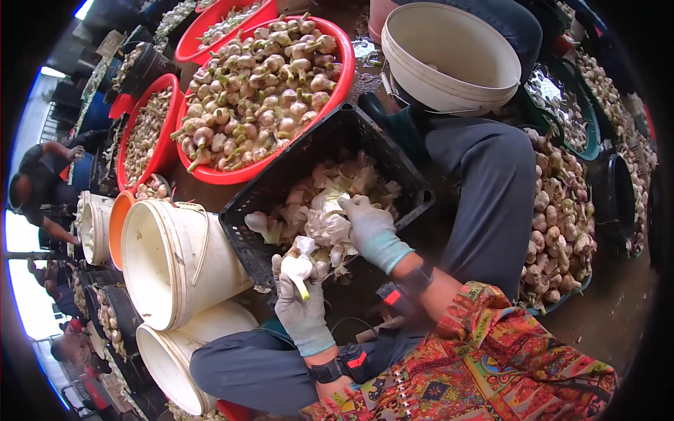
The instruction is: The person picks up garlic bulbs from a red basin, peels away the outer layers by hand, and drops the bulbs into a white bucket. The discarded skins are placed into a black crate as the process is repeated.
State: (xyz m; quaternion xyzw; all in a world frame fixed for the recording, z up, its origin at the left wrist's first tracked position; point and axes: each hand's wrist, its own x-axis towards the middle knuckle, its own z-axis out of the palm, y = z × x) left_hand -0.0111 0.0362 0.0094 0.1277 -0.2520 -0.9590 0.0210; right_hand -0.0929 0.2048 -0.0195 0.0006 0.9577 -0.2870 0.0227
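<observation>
My left hand (303, 309), in a pale grey glove, is closed around a white garlic bulb (298, 269) with its short green stem pointing down. My right hand (371, 230), gloved as well, is over the black plastic crate (242, 210) with its fingers curled against loose, papery garlic skins (328, 219). Whatever its fingertips pinch is hidden. The crate stands in front of me and holds a heap of these skins. The garlic bulb is near the crate's front edge, below and left of my right hand.
A red tub (349, 63) heaped with garlic bulbs stands beyond the crate. White buckets (186, 259) lie tipped at the left, and an upright bucket (449, 52) stands at the back. More garlic (558, 231) is piled on the right. Other people (42, 175) are at far left.
</observation>
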